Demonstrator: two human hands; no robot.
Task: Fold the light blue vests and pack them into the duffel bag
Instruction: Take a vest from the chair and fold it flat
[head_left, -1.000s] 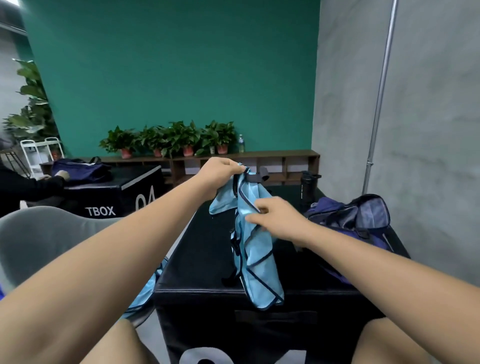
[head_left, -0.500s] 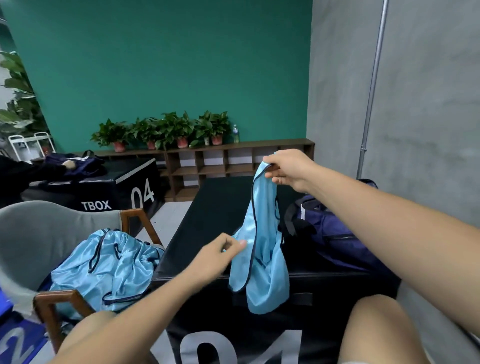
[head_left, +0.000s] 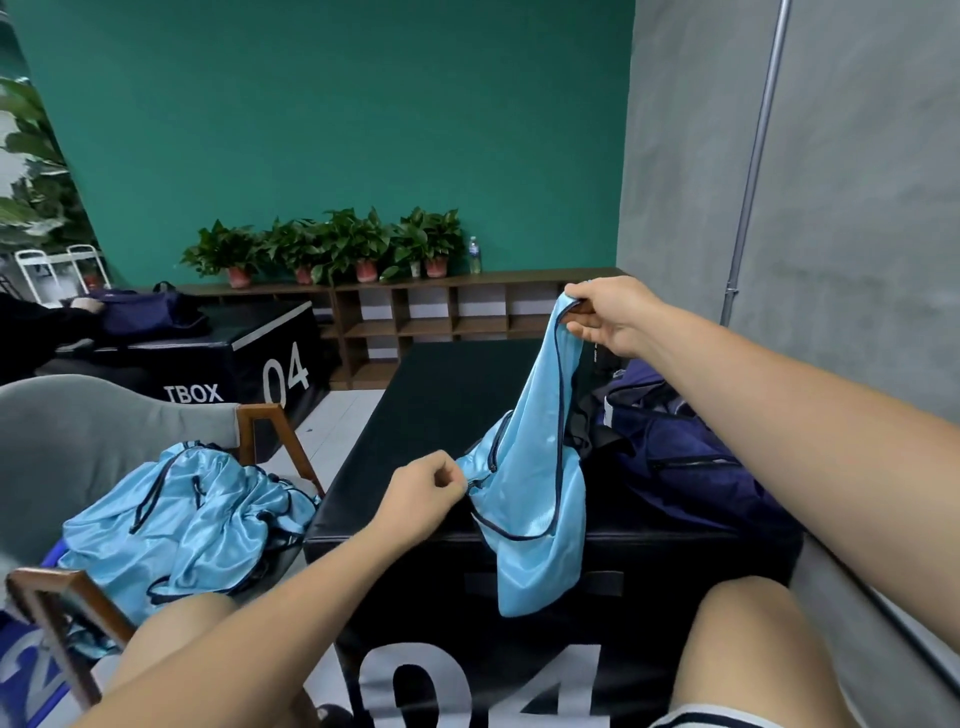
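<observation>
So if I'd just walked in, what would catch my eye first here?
The shiny light blue vest, held up over the black box: the right hand pinches its top and the left hand pinches its lower edge. Next come the heap of vests on the grey chair at left, and the navy bag on the box at right, under the right arm.

table (head_left: 441, 405): black padded box marked 04, carrying the navy duffel bag (head_left: 675, 457), which is lying on its right side
chair (head_left: 78, 441): grey, wooden-armed, standing just left of the table, holding a heap of light blue vests (head_left: 187, 519)
</observation>
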